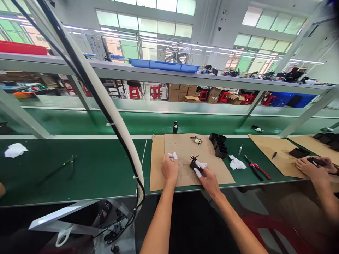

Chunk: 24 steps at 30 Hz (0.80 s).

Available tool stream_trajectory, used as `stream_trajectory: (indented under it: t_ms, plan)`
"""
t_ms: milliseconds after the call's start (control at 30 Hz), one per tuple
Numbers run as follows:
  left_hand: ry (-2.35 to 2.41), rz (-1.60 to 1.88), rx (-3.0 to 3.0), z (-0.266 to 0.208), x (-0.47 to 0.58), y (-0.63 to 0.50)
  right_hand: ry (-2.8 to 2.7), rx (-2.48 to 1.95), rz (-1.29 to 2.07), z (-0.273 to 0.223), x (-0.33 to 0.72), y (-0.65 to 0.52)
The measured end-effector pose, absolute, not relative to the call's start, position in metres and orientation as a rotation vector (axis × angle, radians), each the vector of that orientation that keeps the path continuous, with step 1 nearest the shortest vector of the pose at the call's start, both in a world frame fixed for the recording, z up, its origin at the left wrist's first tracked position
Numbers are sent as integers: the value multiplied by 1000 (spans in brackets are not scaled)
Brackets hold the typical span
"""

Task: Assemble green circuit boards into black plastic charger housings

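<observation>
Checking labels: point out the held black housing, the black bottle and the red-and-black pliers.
Black housing (pixel 194 166): head view, its uncovered side.
Black bottle (pixel 175 128): head view, mid-body.
Red-and-black pliers (pixel 255 165): head view, near the pivot.

Green bench (pixel 100 169): cardboard (pixel 184 173), red-handled pliers (pixel 253 164), tissue (pixel 237 163)

Blue tray (pixel 164 66) on raised shelf (pixel 111 65); red bin (pixel 22 48) at shelf's left end. Fan (pixel 174 56) beyond, windows (pixel 148 25) higher up. Red stools (pixel 134 93) and stacked cardboard boxes (pixel 174 94) on floor behind. Thick white hose (pixel 120 127) slanting down; crumpled tissue (pixel 16 150) far left.
</observation>
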<state>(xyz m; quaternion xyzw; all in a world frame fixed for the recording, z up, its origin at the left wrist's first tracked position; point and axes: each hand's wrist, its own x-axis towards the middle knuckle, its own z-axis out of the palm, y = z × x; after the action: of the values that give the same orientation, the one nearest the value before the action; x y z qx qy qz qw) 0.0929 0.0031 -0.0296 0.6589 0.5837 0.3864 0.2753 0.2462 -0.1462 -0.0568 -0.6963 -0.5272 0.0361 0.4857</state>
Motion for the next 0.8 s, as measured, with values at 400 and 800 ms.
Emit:
stream_trajectory:
  t_ms: [400, 800]
  plan:
    - [1596, 1081, 1807, -31, 99, 3, -790, -1357, 491, -39, 244, -144]
    - [1554, 1198, 1849, -34, 116, 12, -32, -504, 1203, 36, 226, -193]
